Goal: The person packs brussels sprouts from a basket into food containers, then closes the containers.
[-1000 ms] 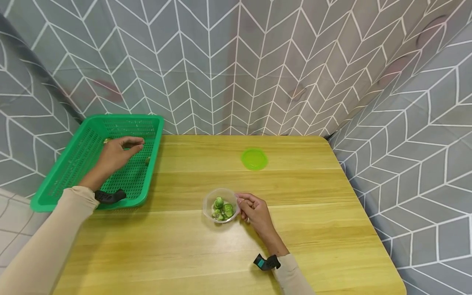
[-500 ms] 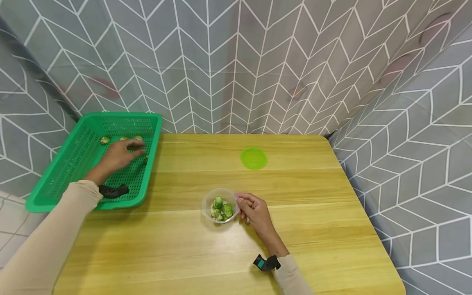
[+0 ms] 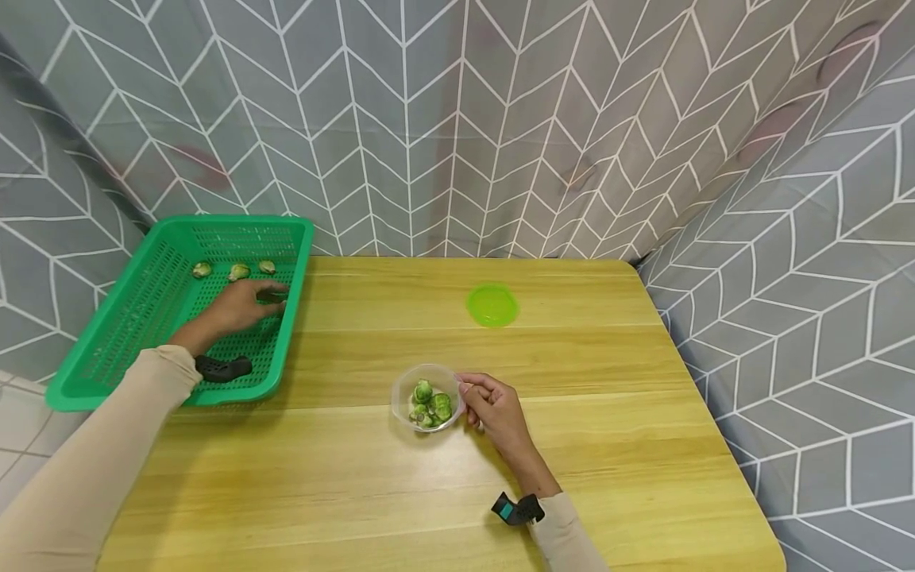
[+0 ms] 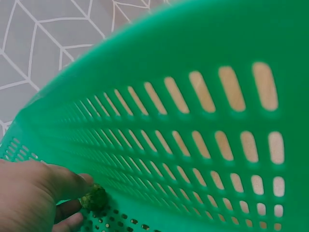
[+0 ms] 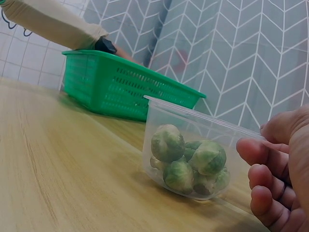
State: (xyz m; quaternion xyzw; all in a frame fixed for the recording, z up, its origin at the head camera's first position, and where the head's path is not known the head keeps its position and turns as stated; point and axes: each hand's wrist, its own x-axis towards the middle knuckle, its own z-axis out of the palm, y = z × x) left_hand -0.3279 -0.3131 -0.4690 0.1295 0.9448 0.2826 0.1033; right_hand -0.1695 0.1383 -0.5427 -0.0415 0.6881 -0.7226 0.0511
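Observation:
My left hand (image 3: 246, 305) reaches into a green plastic basket (image 3: 296, 278), fingers and thumb parted. In the left wrist view, a Brussels sprout (image 4: 95, 198) lies right at its fingertips by the basket's perforated wall. More Brussels sprouts lie along the basket's far end, among them a middle one (image 3: 239, 272). My right hand (image 3: 498, 413) pinches the rim of a clear plastic tub (image 3: 402, 391) between thumb and fingers. The tub stands upright on the table, with several Brussels sprouts (image 5: 179, 176) inside it.
A translucent green lid (image 3: 492, 305) lies flat towards the back of the wooden table (image 3: 586, 445). Grey curtains (image 3: 400, 119) with white zigzag lines hang behind the table and along its right side. White tiles (image 3: 25, 413) show at the left.
My left hand has moved slightly right inside the basket, towards its right wall, uncovering the sprouts at the far end. My right hand and the tub have stayed put.

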